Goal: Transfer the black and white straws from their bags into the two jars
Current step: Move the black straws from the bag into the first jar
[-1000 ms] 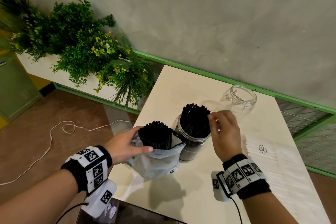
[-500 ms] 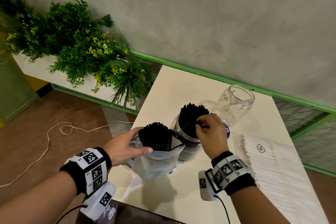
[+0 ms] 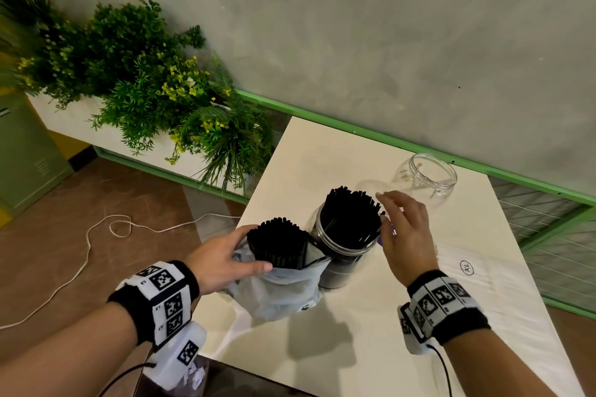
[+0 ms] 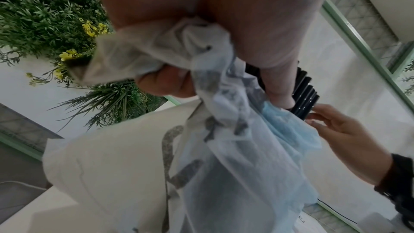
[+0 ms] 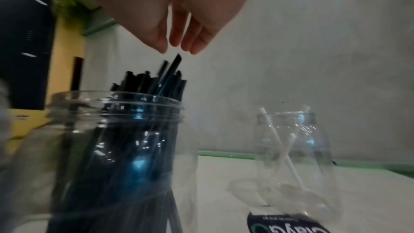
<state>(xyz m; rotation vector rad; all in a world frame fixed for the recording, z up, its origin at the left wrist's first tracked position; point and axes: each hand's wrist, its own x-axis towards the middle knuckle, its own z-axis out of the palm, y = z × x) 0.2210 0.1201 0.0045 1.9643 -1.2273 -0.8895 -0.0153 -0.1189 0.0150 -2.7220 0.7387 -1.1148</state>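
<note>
The cream counter point(image 3: 338, 151) fills the right half of the head view, set against a grey wall with a green rail along its foot. To the left a long white planter point(image 3: 80, 129) carries thick green plants with yellow flowers, and a white cord point(image 3: 96, 245) loops across the brown floor.

On the right side of the counter lies a flat pack of white straws point(image 3: 503, 293), marked "XL". A thin plastic bag point(image 3: 283, 290) stands at the near left of the counter, with a bundle of black straws point(image 3: 277, 245) rising upright out of its mouth. The left hand point(image 3: 222, 261) grips this bag around the bundle — thumb across the front, fingers curled behind, plastic bunched in the palm.

Just right of the bag, touching it, stands a clear jar point(image 3: 342, 255) with black straws leaning inside it, their tips well above the rim. A second clear jar point(image 3: 432, 180) sits farther back near the wall, well apart from the first; the right wrist view shows a couple of white straws point(image 5: 277, 141) slanting inside it.

The right hand point(image 3: 406, 235) hovers at the right edge of the fuller jar, fingers loose and slightly spread, holding nothing — its fingertips point(image 5: 197, 45) sit just above the tallest black straw without clasping it.
</note>
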